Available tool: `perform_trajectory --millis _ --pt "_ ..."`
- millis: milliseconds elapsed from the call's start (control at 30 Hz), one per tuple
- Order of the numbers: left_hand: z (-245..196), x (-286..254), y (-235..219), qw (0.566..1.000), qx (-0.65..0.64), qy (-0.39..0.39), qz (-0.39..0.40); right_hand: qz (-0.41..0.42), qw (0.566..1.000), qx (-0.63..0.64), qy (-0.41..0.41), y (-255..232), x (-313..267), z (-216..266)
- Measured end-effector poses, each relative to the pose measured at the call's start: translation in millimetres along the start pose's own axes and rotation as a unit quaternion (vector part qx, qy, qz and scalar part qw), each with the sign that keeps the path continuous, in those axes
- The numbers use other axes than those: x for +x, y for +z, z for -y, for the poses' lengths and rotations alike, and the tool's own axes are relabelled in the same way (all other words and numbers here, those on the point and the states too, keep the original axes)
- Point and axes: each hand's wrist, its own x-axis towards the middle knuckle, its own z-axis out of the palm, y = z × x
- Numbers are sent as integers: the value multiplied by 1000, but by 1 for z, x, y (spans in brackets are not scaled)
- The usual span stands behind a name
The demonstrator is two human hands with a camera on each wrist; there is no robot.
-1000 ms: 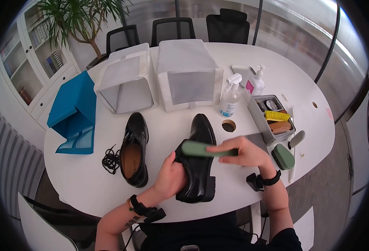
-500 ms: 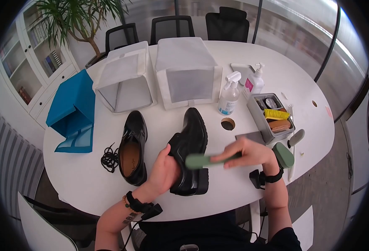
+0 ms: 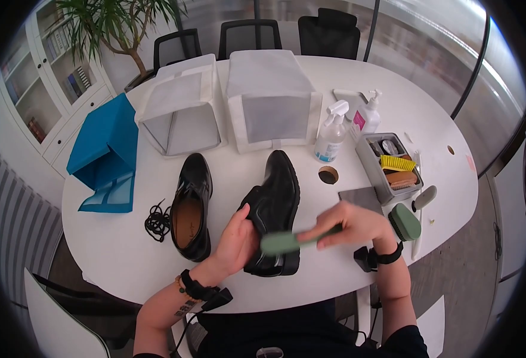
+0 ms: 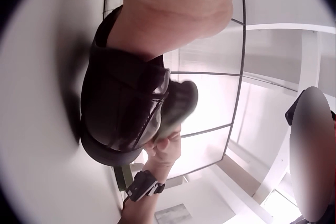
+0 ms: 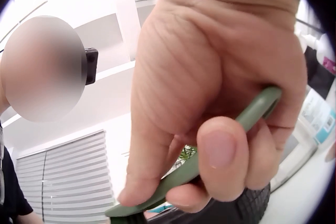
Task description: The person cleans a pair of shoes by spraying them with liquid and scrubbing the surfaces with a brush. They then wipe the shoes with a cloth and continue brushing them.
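Note:
A black leather lace-up shoe, its laces out, is tipped on its side with the sole edge facing right. My left hand holds it at the opening, thumb over the upper and the other fingers hidden inside. In my right hand is a green-handled shoe brush, its head over the shoe's rear side near the heel. Thumb and fingers grip the brush's handle in the right wrist view. In the left wrist view the dark bristles of the brush lie against the shoe.
The second black shoe stands to the left beside coiled black laces. On the right are a grey box of brushes, another green brush and a spray bottle. Fabric boxes stand behind; a blue bag lies far left.
The shoe has rolled toward the left, showing more of its sole edge. My right hand has carried the brush from the shoe's middle down to the heel side, with strokes along it.

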Motion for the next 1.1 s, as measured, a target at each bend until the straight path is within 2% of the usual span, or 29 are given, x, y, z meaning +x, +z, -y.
perform_trajectory --millis 33,133,200,267,333,367,400,467,533,600,633,667,733,767,867,933,1000,1033,1100 --pt "0 -1 -1 1000 3 -3 6 -92 996 -2 -2 0 -1 -1" --pt "0 0 -1 1000 7 -12 13 -111 993 -26 -14 -3 -2 -7" --pt "0 0 4 1000 5 3 14 23 1000 21 -1 0 -2 2" --pt "1 0 6 1000 0 20 11 71 997 -1 -11 3 3 2" --pt "1 1 3 1000 16 9 22 -24 1000 12 -1 -1 1 -3" --pt "3 3 2 1000 -5 9 16 -107 994 5 -17 -1 1 -12" --pt "4 3 1 1000 -10 9 9 -155 988 4 -7 -4 1 -18" --pt "4 3 0 999 -29 4 31 -136 990 11 30 -10 -2 -16" --pt "5 2 0 999 -21 3 29 -118 993 9 2 -4 -1 -11" --pt "3 4 3 1000 -7 9 28 36 998 27 37 -4 0 -3" --pt "4 5 3 999 -2 23 29 45 997 62 -4 -2 2 -4" --pt "3 6 4 999 4 24 35 38 998 57 -7 -3 3 -3" --pt "2 4 3 1000 11 5 13 -52 998 24 37 -3 1 -3" --pt "1 4 3 1000 5 -5 11 -127 992 8 23 -2 1 -9" --pt "0 3 4 1000 12 -13 2 -130 991 -5 20 -5 -2 -7" --pt "1 2 7 1000 23 -2 -4 -27 998 36 34 -4 -4 -3" --pt "2 4 9 999 35 9 -7 36 998 44 18 -6 -4 -4" --pt "2 4 9 999 31 13 -1 32 998 42 17 -6 -4 -6" --pt "2 4 0 999 10 -8 33 -76 996 27 24 -6 -3 -11"
